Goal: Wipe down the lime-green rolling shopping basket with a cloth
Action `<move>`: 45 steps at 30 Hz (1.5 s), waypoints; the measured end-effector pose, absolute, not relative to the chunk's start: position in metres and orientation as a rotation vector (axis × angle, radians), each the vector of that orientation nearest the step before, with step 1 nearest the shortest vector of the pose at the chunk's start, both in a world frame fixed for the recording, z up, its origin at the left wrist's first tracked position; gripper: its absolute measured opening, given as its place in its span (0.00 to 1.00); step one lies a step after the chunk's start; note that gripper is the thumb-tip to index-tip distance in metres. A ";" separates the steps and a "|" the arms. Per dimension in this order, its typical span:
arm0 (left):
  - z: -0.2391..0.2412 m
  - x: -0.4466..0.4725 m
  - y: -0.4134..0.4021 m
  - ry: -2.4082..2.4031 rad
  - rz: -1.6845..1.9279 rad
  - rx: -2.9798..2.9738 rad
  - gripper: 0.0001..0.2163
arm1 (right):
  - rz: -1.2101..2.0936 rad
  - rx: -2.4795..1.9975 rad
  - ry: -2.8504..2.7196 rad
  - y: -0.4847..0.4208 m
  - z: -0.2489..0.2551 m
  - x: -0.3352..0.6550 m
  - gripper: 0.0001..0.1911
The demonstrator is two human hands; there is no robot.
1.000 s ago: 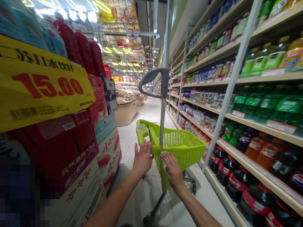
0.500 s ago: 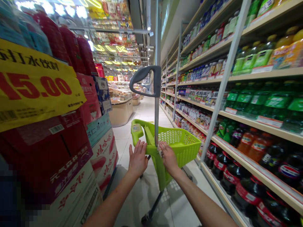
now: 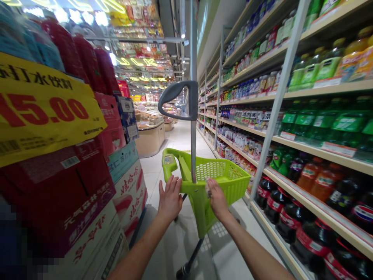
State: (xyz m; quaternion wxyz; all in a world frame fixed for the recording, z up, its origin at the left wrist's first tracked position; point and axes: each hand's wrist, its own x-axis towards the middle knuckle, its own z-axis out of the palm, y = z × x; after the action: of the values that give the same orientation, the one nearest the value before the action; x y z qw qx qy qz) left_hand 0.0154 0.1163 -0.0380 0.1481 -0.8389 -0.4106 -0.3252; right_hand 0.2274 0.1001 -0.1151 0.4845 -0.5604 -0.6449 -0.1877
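Note:
A lime-green shopping cart (image 3: 199,214) with a perforated basket stands in front of me. My left hand (image 3: 169,198) lies on its near rim by the left corner, fingers stretched out and holding nothing. Closed around a small crumpled whitish cloth (image 3: 208,188), my right hand (image 3: 217,198) presses at the near rim, right of the pole. Much of the cloth is hidden by the fingers. A grey upright pole (image 3: 193,151) rises from the cart's near side and carries a dark grey loop handle (image 3: 177,100).
Stacked drink cartons (image 3: 128,182) with a yellow price sign (image 3: 49,112) border the left. Shelves of bottles (image 3: 317,155) run along the right. Beyond the cart, a rounded display counter (image 3: 150,140) stands beside the white tiled aisle (image 3: 182,134).
My right hand has slid to the right along the cart's rim with the cloth, away from the pole. My left hand stays at the left corner.

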 end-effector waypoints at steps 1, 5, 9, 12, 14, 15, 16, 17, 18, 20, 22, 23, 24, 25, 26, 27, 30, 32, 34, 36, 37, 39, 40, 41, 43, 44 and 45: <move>-0.038 0.015 0.116 -1.179 -0.935 -2.411 0.24 | -0.450 -1.404 -1.516 0.102 -0.117 0.238 0.28; -0.040 0.019 0.116 -1.205 -0.979 -2.378 0.22 | -0.408 -1.403 -1.463 0.103 -0.107 0.235 0.29; -0.041 0.021 0.116 -1.209 -0.998 -2.366 0.22 | -0.405 -1.230 -1.688 0.100 -0.093 0.194 0.29; -0.037 0.016 0.115 -1.191 -0.962 -2.393 0.22 | -0.456 -1.278 -1.684 0.100 -0.101 0.212 0.27; -0.033 0.012 0.115 -1.165 -0.946 -2.418 0.21 | -0.472 -1.395 -1.580 0.102 -0.112 0.241 0.25; -0.031 0.009 0.116 -1.147 -0.945 -2.429 0.20 | -0.469 -1.446 -1.527 0.103 -0.116 0.253 0.24; -0.030 0.007 0.118 -1.127 -0.948 -2.438 0.19 | -0.457 -1.476 -1.490 0.103 -0.118 0.261 0.23; -0.028 0.005 0.121 -1.107 -0.951 -2.448 0.18 | -0.437 -1.478 -1.477 0.104 -0.118 0.262 0.24; -0.027 0.004 0.124 -1.086 -0.951 -2.461 0.17 | -0.413 -1.456 -1.485 0.104 -0.117 0.257 0.26; -0.024 0.001 0.130 -1.059 -0.941 -2.493 0.16 | -0.375 -1.365 -1.536 0.104 -0.112 0.233 0.30; -0.021 0.001 0.135 -1.069 -0.925 -2.518 0.15 | -0.362 -1.285 -1.592 0.105 -0.108 0.204 0.32; -0.019 0.001 0.137 -1.085 -0.914 -2.526 0.14 | -0.367 -1.262 -1.606 0.106 -0.106 0.192 0.32; -0.017 0.002 0.139 -1.104 -0.905 -2.531 0.12 | -0.377 -1.250 -1.609 0.108 -0.105 0.184 0.32; -0.016 0.003 0.139 -1.123 -0.897 -2.533 0.11 | -0.387 -1.246 -1.603 0.111 -0.105 0.179 0.32; -0.014 0.005 0.139 -1.142 -0.894 -2.532 0.11 | -0.394 -1.247 -1.591 0.113 -0.106 0.179 0.31; -0.013 0.008 0.138 -1.161 -0.895 -2.528 0.10 | -0.397 -1.249 -1.581 0.116 -0.107 0.182 0.31; -0.013 0.019 0.132 -1.226 -0.926 -2.491 0.09 | -0.388 -1.256 -1.561 0.125 -0.111 0.199 0.28; -0.015 0.031 0.123 -1.260 -0.938 -2.470 0.09 | -0.386 -1.266 -1.545 0.129 -0.112 0.211 0.26; -0.017 0.042 0.112 -1.280 -0.942 -2.461 0.10 | -0.405 -1.273 -1.510 0.129 -0.110 0.222 0.24; -0.018 0.051 0.103 -1.242 -0.962 -2.494 0.13 | -0.431 -1.281 -1.458 0.122 -0.106 0.229 0.23; -0.018 0.053 0.100 -1.180 -0.976 -2.541 0.14 | -0.438 -1.283 -1.434 0.115 -0.103 0.231 0.24; -0.019 0.053 0.099 -1.035 -1.010 -2.646 0.17 | -0.427 -1.277 -1.392 0.097 -0.095 0.227 0.26; -0.019 0.052 0.100 -1.000 -1.031 -2.676 0.18 | -0.411 -1.267 -1.378 0.087 -0.091 0.223 0.27; -0.018 0.050 0.103 -1.002 -1.048 -2.685 0.19 | -0.387 -1.252 -1.376 0.077 -0.086 0.217 0.28; -0.018 0.047 0.107 -1.069 -1.059 -2.660 0.20 | -0.346 -1.213 -1.391 0.061 -0.076 0.206 0.28; -0.018 0.047 0.108 -1.100 -1.052 -2.646 0.21 | -0.333 -1.196 -1.406 0.057 -0.070 0.203 0.27; -0.018 0.048 0.108 -1.111 -1.036 -2.642 0.22 | -0.320 -1.187 -1.421 0.056 -0.064 0.203 0.25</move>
State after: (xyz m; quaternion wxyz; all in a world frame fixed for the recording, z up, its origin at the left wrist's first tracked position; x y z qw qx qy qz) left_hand 0.0480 0.1083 -0.0185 0.0470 -0.8660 -0.3640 -0.3395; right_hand 0.2030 0.0557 -0.0644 0.5902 -0.5099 -0.6106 -0.1373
